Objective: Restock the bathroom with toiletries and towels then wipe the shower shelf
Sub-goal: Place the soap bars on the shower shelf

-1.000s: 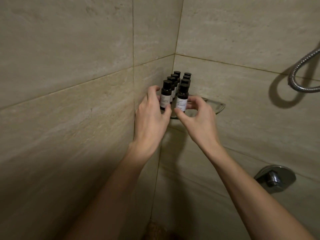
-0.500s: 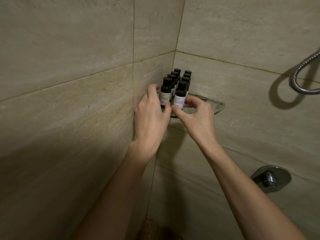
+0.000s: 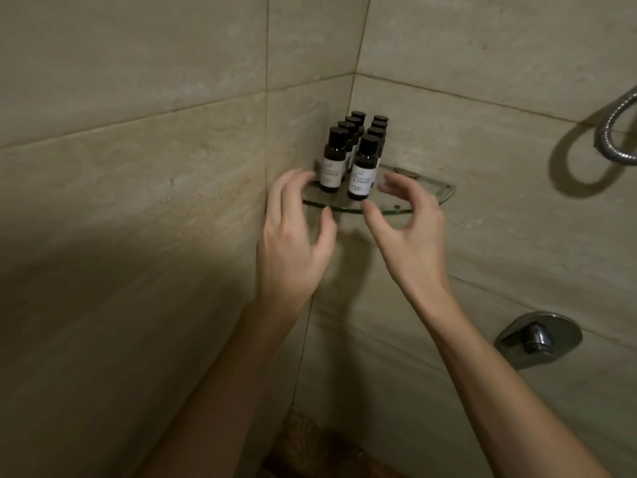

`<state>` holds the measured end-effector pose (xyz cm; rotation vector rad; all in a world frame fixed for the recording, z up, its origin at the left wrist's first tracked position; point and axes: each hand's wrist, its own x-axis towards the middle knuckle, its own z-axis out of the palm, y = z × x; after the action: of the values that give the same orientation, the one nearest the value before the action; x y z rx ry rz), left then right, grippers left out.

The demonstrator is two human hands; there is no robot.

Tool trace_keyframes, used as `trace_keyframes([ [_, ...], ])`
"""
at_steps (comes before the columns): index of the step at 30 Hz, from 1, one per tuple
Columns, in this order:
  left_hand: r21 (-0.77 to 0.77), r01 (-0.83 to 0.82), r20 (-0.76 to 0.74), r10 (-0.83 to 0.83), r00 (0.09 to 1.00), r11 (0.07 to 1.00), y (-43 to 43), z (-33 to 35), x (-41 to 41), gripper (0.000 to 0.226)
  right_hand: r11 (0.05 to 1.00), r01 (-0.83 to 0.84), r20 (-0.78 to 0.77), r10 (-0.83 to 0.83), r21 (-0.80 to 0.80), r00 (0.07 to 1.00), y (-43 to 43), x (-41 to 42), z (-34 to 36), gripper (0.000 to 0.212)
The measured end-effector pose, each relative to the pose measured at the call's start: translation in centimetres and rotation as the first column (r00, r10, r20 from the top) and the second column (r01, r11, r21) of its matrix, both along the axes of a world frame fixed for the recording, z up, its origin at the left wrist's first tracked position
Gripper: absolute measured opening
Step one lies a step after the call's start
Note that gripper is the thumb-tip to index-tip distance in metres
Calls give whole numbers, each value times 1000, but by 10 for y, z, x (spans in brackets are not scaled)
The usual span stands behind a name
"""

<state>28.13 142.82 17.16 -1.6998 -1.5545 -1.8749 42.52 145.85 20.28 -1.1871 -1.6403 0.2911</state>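
Glass curved shelf (image 3: 429, 196) bears cylindrical dark bottles (image 3: 362, 170); left hand (image 3: 293, 243) and right hand (image 3: 410, 236) hover loose-fingered, empty.

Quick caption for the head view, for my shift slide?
Left hand and right hand hover open beside small dark bottles lined in two rows on the glass corner shelf.

1. Bottles (image 3: 362, 167), just beyond left hand (image 3: 293, 246) and right hand (image 3: 410, 236): dark bodies, black caps, white labels.
2. Shelf (image 3: 444, 193): clear, greenish-edged glass.
3. Wall tiles (image 3: 138, 201): beige, faintly streaked.
4. Hose (image 3: 613, 132): ribbed silver.
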Motion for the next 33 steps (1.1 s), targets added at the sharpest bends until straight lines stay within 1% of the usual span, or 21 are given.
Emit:
trace_keyframes([
  [2,43,-40,-40,41,998,998,-10,-28,-2,35,999,29,-104,-24,44,994,-14,9,-19,35],
  [3,32,-44,-63,46,997,999,-14,-45,-3,32,996,50,-163,-39,68,986,-22,14,-32,32],
  [4,-2,-45,-94,45,995,999,-17,-62,-5,30,994,71,-204,-52,88,978,-27,20,-46,29],
  [6,-132,-24,-159,3,987,991,-22,-102,-8,26,993,90,-218,-73,71,973,-36,33,-81,25],
  [8,-350,38,-142,-94,985,936,-28,-142,-8,24,995,80,-157,-88,-58,984,-42,48,-121,23],
  [10,-557,79,-108,-166,980,827,-33,-183,-6,23,962,75,-78,-99,-264,992,-50,66,-162,22],
  [11,-644,91,-101,-203,974,759,-35,-204,-5,24,923,87,-34,-107,-375,994,-55,77,-183,22],
  [13,-799,106,-89,-290,953,591,-42,-245,-4,27,807,125,90,-89,-578,992,-72,100,-226,26],
  [15,-923,109,-49,-393,918,369,-54,-286,-3,29,647,147,178,-18,-748,984,-97,122,-266,30],
  [16,-964,121,4,-443,897,236,-63,-305,-3,30,559,154,191,7,-815,982,-113,132,-286,30],
  [17,-985,146,84,-474,876,95,-71,-326,-4,29,473,154,185,20,-868,983,-129,143,-305,30],
  [19,-967,203,252,-447,858,-155,-92,-364,-9,22,304,144,155,12,-942,988,-165,160,-340,25],
  [20,-948,210,294,-404,866,-240,-102,-382,-16,19,221,132,132,-16,-966,991,-184,167,-356,18],
  [21,-933,199,303,-359,883,-299,-113,-400,-23,18,154,110,102,-62,-982,993,-204,173,-367,9],
  [23,-908,151,271,-273,923,-392,-136,-421,-33,18,60,76,64,-181,-995,981,-245,186,-388,6],
  [25,-881,110,218,-187,958,-460,-158,-427,-39,24,-16,80,81,-276,-997,958,-286,197,-403,14],
  [27,-852,134,192,-65,979,-507,-175,-429,-43,25,-99,75,109,-400,-992,910,-329,207,-418,23],
  [28,-850,140,174,-20,985,-508,-180,-431,-43,25,-138,72,127,-447,-988,886,-348,210,-421,23],
  [30,-864,188,171,78,982,-468,-182,-434,-38,27,-193,59,151,-508,-979,848,-386,214,-426,18],
  [31,-873,208,177,110,978,-441,-183,-432,-33,26,-194,47,147,-539,-980,829,-399,214,-424,15],
  [33,-889,210,189,92,978,-408,-186,-426,-9,23,-183,39,145,-610,-982,779,-427,216,-424,11],
])
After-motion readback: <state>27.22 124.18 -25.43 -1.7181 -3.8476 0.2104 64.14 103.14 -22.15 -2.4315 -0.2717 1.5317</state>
